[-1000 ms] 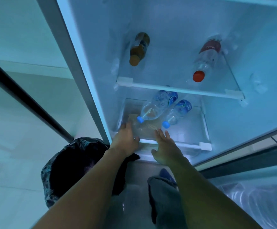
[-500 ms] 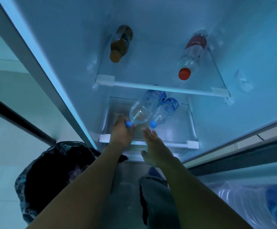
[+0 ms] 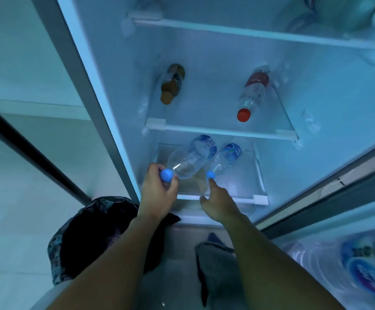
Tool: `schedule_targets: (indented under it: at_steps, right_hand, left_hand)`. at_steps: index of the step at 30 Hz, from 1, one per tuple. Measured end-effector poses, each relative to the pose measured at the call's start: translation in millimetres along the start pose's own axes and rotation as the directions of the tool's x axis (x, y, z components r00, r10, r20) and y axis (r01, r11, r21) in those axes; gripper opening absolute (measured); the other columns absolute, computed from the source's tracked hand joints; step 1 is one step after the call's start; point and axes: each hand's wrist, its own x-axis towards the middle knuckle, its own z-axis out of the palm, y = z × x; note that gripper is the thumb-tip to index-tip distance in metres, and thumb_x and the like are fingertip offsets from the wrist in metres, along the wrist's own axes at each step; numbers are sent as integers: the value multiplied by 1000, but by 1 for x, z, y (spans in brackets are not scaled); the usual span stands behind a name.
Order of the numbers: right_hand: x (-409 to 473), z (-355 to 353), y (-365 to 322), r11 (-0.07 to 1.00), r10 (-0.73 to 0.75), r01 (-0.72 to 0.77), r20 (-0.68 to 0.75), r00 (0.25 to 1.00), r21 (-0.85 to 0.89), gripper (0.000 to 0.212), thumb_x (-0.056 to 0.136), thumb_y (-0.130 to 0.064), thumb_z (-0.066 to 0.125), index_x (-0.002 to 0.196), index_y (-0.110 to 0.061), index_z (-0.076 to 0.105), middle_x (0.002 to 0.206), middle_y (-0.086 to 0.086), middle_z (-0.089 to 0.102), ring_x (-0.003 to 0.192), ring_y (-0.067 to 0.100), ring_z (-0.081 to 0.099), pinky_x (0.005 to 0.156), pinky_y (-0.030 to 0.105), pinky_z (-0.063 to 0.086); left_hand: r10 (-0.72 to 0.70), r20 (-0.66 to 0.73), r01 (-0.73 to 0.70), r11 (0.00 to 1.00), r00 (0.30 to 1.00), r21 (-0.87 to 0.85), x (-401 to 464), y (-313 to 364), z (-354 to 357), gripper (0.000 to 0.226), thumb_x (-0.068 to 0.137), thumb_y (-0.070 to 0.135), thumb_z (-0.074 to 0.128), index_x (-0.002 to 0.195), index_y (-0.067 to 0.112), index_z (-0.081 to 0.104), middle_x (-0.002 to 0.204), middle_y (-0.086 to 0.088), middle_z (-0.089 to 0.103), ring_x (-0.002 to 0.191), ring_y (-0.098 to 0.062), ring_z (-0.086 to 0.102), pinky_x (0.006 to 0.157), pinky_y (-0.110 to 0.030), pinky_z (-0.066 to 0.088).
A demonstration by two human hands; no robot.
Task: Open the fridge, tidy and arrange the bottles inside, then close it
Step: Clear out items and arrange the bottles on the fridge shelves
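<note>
i see my left hand (image 3: 157,193) curled around the neck of a big clear plastic bottle (image 3: 191,158) with a round blue cap, lying tilted over the lowest glass shelf (image 3: 244,199) of the open fridge (image 3: 338,108). my right hand (image 3: 218,203) is loosely open and holds nothing, one fingertip at the blue cap of a smaller clear bottle (image 3: 224,158) just beside the big one, their bodies touching. on the shelf above lie a brown bottle (image 3: 172,85) and a clear red-capped bottle (image 3: 252,92), well apart. a crinkly black bin bag (image 3: 92,238) sits on the floor below left.
</note>
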Motion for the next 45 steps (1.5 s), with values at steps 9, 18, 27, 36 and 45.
schedule_targets:
  at_steps: [9, 18, 27, 36, 45]
  right_hand:
    - [-11, -1, -8, 997, 60, -47, -210, 976, 64, 72, 92, -38, 58, 152, -27, 19, 126, 11, 61, 110, 32, 62, 91, 42, 52]
    - [18, 1, -14, 971, -150, 203, -344, 927, 125, 100, 70, -51, 80, 147, -28, 21, 144, -3, 33, 128, 20, 42, 97, 45, 50]
    - [64, -11, -24, 892, -171, 269, -280, 945, 363, 83, 71, -55, 79, 139, -27, 43, 124, -9, 60, 116, 14, 60, 90, 44, 57]
    - [2, -28, -43, 831, -125, 266, -302, 945, 488, 71, 57, -33, 92, 116, -37, 52, 112, -15, 66, 101, -1, 66, 91, 26, 56]
    - [-116, -45, -40, 816, 51, 282, -550, 834, 504, 72, 55, -43, 88, 117, -33, 53, 111, -12, 66, 100, 4, 65, 90, 35, 54]
  left_hand:
    - [420, -209, -433, 901, 883, -21, 4, 59, -25, 28, 91, 22, 66, 104, 5, 49, 103, -2, 41, 93, -14, 45, 85, -21, 40]
    - [362, -41, -361, 901, 931, -242, 35, 91, -23, 41, 86, 27, 71, 112, 9, 44, 120, -4, 52, 114, -12, 52, 97, -23, 39]
    - [373, -82, -382, 891, 924, -248, 41, 106, -12, 38, 81, 33, 75, 108, 10, 60, 106, 1, 66, 103, -12, 63, 89, -25, 48]
    - [312, 10, -299, 917, 950, -266, 59, 150, -40, 27, 90, 42, 65, 104, 19, 68, 96, 12, 70, 96, -1, 64, 85, -16, 45]
    - [560, 123, -506, 807, 819, -304, -10, 228, -74, 31, 89, 43, 61, 95, 14, 67, 91, 1, 60, 88, -4, 56, 82, -16, 41]
